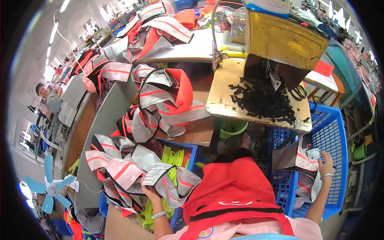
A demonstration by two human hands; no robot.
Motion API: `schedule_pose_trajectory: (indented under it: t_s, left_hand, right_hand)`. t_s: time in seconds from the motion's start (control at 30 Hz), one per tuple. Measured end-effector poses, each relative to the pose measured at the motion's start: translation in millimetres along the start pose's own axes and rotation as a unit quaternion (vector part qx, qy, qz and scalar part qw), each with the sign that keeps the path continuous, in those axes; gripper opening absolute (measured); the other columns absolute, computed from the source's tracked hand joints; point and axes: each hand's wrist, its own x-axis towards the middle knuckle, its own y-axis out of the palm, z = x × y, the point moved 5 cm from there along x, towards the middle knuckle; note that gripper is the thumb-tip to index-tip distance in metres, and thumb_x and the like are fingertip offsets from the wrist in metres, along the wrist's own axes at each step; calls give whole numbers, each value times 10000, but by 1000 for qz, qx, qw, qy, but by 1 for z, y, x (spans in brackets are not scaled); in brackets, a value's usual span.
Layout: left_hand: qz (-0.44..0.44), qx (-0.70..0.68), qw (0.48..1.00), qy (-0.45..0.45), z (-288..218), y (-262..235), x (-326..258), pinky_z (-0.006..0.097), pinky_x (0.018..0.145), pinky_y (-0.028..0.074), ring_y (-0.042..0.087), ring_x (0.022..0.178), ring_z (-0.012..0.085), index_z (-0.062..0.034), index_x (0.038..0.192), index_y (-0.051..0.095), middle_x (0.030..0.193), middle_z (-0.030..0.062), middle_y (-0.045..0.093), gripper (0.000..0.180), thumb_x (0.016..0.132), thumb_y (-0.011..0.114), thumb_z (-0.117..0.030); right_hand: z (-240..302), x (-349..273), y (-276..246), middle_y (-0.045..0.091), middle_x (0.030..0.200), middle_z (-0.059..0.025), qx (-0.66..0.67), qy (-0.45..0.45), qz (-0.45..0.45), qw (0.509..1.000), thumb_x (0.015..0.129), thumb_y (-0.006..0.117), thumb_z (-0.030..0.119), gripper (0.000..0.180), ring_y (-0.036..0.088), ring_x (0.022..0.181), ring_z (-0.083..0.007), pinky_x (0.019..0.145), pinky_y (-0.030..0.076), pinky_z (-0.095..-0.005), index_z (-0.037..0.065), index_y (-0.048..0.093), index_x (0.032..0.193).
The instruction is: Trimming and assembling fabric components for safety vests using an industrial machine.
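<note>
My left hand (151,193) grips the edge of a pile of red and grey reflective vests (128,168) lying on my left side. My right hand (327,163) reaches into a blue plastic crate (334,132) on my right, fingers resting on grey and red vest pieces (298,160) inside it. A red vest (232,196) is spread over my lap. Ahead, a worn wooden board (224,94) carries a heap of small black strips (262,100).
More vests (168,98) lie stacked on the grey table (106,120) at left and on the far table (160,28). A yellow-brown box (286,40) stands above the board. A green bucket (232,128) sits below. A blue fan (48,188) is lower left. Another person (42,92) sits far left.
</note>
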Motion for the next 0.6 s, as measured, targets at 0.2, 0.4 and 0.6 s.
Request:
schedule_pose_trajectory:
  t_s: [0.2,0.4,0.6]
  left_hand:
    - [-122,-142,979,-76,-21,-31,6,380,926,506,619,1069,277,23,1233,545,1183,149,620,610,866,625,-458]
    - [9,-226,968,-106,-62,-70,124,386,905,524,633,1047,286,22,1227,546,1177,173,625,549,873,623,-390]
    - [139,-306,936,-106,-104,23,85,391,883,542,648,1026,294,21,1221,547,1171,198,629,490,880,620,-322]
  right_hand:
    - [122,20,40,639,1036,-151,60,-163,45,984,744,694,108,282,580,1021,-343,905,458,-426,48,663,1018]
    - [210,4,71,651,1056,-150,128,-237,131,954,782,669,171,257,593,1023,-336,902,472,-417,53,681,1010]
    - [370,-24,66,485,1365,-187,397,-299,246,832,840,694,274,628,463,1275,-336,1060,379,-382,58,443,1374]
